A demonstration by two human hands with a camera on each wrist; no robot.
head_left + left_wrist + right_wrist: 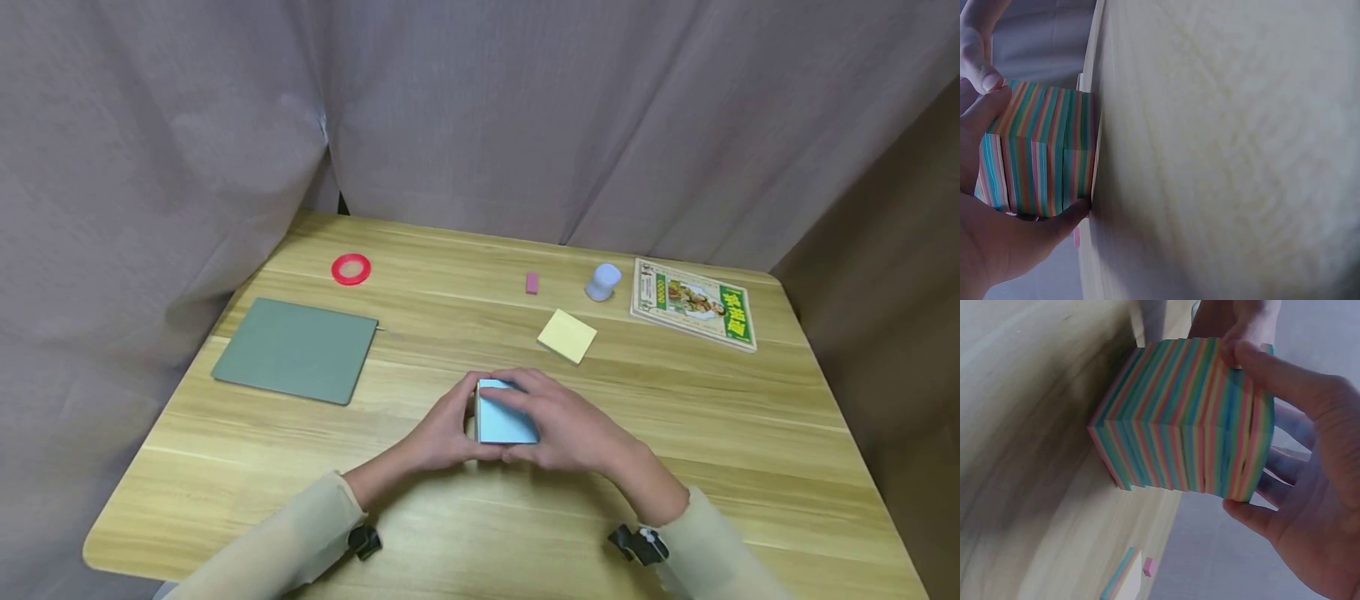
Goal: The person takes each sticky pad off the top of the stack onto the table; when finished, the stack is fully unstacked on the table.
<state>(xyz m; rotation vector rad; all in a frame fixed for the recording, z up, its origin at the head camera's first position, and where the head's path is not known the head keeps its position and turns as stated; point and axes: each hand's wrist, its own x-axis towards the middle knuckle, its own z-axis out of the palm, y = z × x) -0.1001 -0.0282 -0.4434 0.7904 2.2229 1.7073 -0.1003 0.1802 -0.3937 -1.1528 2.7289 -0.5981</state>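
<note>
both hands (450,433) grip striped paper cube (504,417)

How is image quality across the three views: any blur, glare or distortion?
Head view: even, soft light, sharp, slight wide-angle bowing at the table edges. Left wrist view: the striped paper block is fairly sharp, the tabletop beside it washed out and blurred. Right wrist view: block sharp, right hand and background soft.

Table (675,433): pale wood-grain top, smooth, slight sheen. Note block (1185,419): stacked paper, matt, rainbow-striped edges, pale blue top sheet. Yellow pad (567,336): matt paper. Green mat (296,350): matt, smooth. Red ring (351,269): glossy plastic look. Curtain (480,108): matt cloth. Booklet (693,302): glossy printed cover
</note>
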